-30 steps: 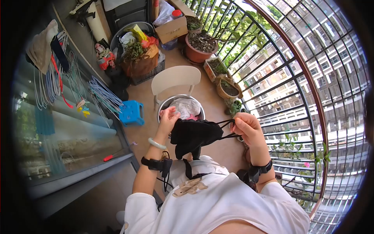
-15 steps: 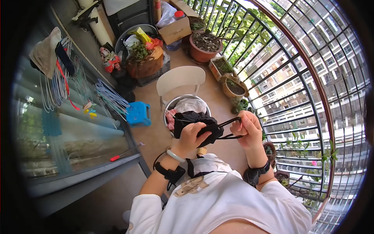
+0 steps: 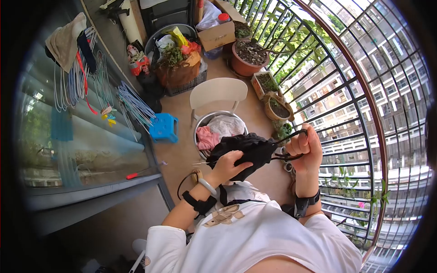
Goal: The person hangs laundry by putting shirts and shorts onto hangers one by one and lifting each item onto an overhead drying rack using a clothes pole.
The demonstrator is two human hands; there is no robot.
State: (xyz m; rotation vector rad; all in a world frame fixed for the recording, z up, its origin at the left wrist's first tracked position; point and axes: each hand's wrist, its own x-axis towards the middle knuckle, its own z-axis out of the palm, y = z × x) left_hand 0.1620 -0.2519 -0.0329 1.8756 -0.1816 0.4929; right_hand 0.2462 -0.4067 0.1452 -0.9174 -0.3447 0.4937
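Observation:
A black cloth garment (image 3: 255, 146) with thin black straps (image 3: 290, 138) hangs in front of me, its exact kind unclear. My left hand (image 3: 229, 165) grips the body of the garment, thumb across the fabric. Closed around the looped straps on the right side is my right hand (image 3: 308, 148), drawing them away from the cloth. Below the garment stands a metal basin (image 3: 197, 122) holding pink cloth (image 3: 207, 138) and whitish cloth (image 3: 226, 125). Part of the basin is hidden by the garment.
A white chair (image 3: 218, 93) stands behind the basin, with a blue stool (image 3: 164, 128) to its left. Wire hangers (image 3: 134, 105) hang at the left. Potted plants (image 3: 249, 57) line the railing (image 3: 353, 86) on the right. A red-handled tool (image 3: 132, 175) lies by the glass.
My right hand has moved right and closed more tightly around the straps. The garment has spread out and shifted right, showing more of the pink cloth. The view has shifted slightly.

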